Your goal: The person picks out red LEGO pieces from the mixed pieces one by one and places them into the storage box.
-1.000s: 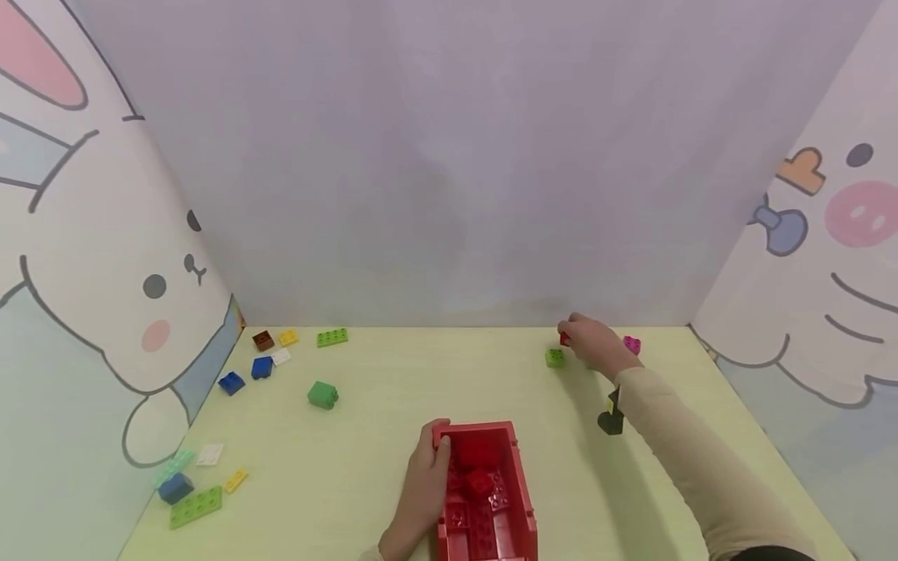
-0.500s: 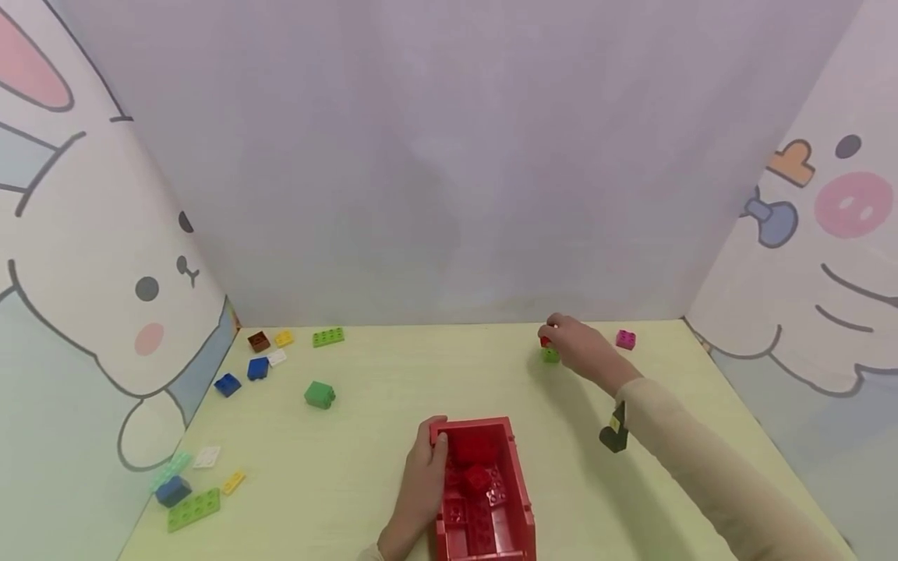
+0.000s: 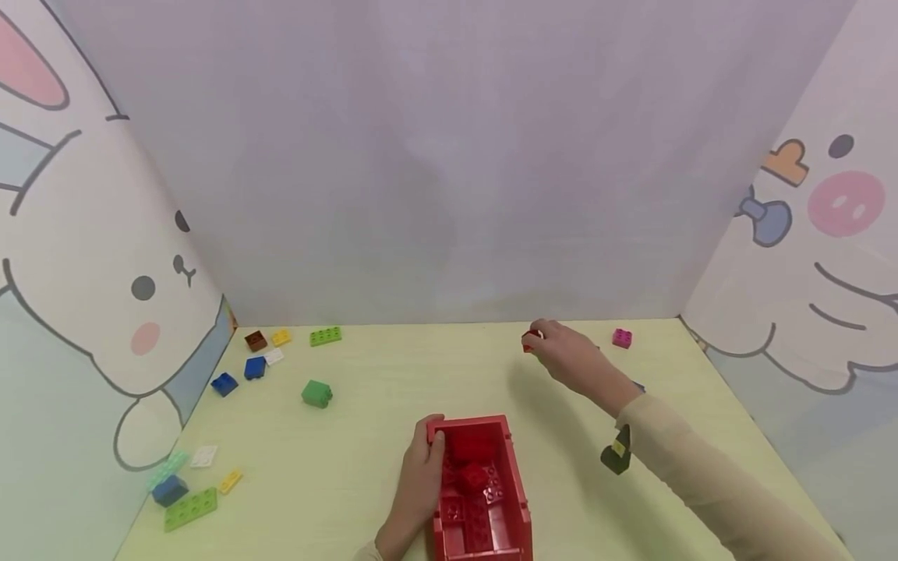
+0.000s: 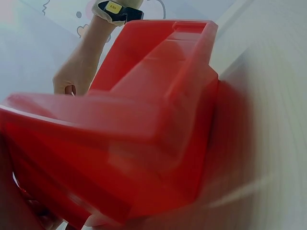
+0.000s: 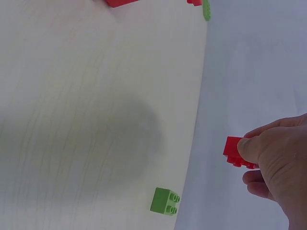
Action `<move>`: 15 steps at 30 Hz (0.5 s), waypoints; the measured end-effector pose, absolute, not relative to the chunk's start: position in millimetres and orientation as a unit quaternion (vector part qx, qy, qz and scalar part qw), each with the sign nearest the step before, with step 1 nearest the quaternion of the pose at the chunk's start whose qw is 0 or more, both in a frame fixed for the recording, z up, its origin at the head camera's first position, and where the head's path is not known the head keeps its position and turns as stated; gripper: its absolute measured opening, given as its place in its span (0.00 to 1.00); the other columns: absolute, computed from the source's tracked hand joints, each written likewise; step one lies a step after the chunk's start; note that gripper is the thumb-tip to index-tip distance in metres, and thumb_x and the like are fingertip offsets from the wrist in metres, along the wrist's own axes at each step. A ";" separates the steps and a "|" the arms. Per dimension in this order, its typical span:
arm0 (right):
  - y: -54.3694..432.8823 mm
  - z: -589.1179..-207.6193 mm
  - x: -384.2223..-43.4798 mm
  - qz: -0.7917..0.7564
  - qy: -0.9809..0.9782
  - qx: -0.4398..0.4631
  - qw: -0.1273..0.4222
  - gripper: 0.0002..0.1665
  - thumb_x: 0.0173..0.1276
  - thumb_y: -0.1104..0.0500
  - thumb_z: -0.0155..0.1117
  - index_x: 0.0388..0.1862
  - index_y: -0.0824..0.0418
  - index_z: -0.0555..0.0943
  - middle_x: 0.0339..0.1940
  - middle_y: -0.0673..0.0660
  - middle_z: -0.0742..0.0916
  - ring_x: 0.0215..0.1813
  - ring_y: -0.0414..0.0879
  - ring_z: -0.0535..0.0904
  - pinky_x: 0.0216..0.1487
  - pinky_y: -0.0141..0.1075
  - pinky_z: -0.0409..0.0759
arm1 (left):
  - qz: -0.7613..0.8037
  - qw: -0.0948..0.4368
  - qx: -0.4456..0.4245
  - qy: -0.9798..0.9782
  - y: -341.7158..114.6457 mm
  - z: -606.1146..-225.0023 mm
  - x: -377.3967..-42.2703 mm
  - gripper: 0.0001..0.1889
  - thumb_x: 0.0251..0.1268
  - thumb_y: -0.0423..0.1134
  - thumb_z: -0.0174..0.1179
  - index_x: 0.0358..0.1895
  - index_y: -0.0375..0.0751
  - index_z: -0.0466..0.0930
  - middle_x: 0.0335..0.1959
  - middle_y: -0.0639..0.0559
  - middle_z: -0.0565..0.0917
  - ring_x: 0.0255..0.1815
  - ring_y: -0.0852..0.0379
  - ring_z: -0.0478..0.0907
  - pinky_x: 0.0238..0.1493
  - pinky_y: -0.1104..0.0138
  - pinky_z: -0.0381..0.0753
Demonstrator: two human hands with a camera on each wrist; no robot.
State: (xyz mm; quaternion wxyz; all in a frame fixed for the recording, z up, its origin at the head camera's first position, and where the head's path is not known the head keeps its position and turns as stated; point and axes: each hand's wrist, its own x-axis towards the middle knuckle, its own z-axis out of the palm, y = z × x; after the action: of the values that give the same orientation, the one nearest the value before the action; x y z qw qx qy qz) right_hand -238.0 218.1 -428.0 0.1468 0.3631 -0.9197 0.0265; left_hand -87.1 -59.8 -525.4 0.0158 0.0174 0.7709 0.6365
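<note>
My right hand (image 3: 571,362) pinches a small red toy brick (image 5: 234,147) between thumb and fingers, raised above the far part of the table. In the right wrist view a lime brick (image 5: 160,200) lies below it; the hand hides that brick in the head view. My left hand (image 3: 415,483) grips the far left corner of a red bin (image 3: 517,487), thumb over the rim. Several red bricks (image 3: 473,477) lie inside the bin. The left wrist view is mostly filled by the bin's red wall (image 4: 158,177).
Far left lie a brown brick (image 3: 256,340), yellow brick (image 3: 281,336), lime plate (image 3: 326,336) and blue bricks (image 3: 255,368). A green brick (image 3: 317,393) sits nearer. More pieces, including a lime plate (image 3: 191,509), lie front left. A magenta brick (image 3: 622,337) is far right.
My right hand has moved left with the red brick, passing over the lime brick. The left hand keeps its grip on the bin. The head view has shifted slightly.
</note>
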 end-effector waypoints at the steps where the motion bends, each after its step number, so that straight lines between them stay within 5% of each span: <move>1: 217.8 -427.7 -236.6 0.028 -0.918 0.365 0.151 0.11 0.69 0.63 0.73 0.49 0.60 0.86 0.47 0.60 0.86 0.45 0.51 0.85 0.45 0.42 0.89 | 0.637 0.015 0.018 0.770 -59.7 -525.6 -87.2 0.24 0.88 0.49 0.41 0.75 0.40 0.64 0.65 0.45 0.81 0.68 0.48 0.78 0.71 0.45 0.77; 15: 214.1 -432.9 -216.6 0.128 -0.927 0.330 0.122 0.16 0.66 0.63 0.76 0.53 0.58 0.87 0.49 0.57 0.88 0.48 0.50 0.87 0.49 0.43 0.90 | 0.641 0.009 0.021 0.767 -59.9 -523.0 -85.5 0.23 0.88 0.49 0.42 0.74 0.40 0.65 0.65 0.44 0.81 0.68 0.48 0.78 0.71 0.44 0.77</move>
State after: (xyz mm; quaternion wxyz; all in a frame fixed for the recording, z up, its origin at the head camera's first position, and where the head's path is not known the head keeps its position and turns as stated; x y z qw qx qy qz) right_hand -216.6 214.1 -432.9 0.1221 0.3298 -0.9274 0.1278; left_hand -85.5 -59.9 -523.0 0.0094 0.0210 0.7673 0.6409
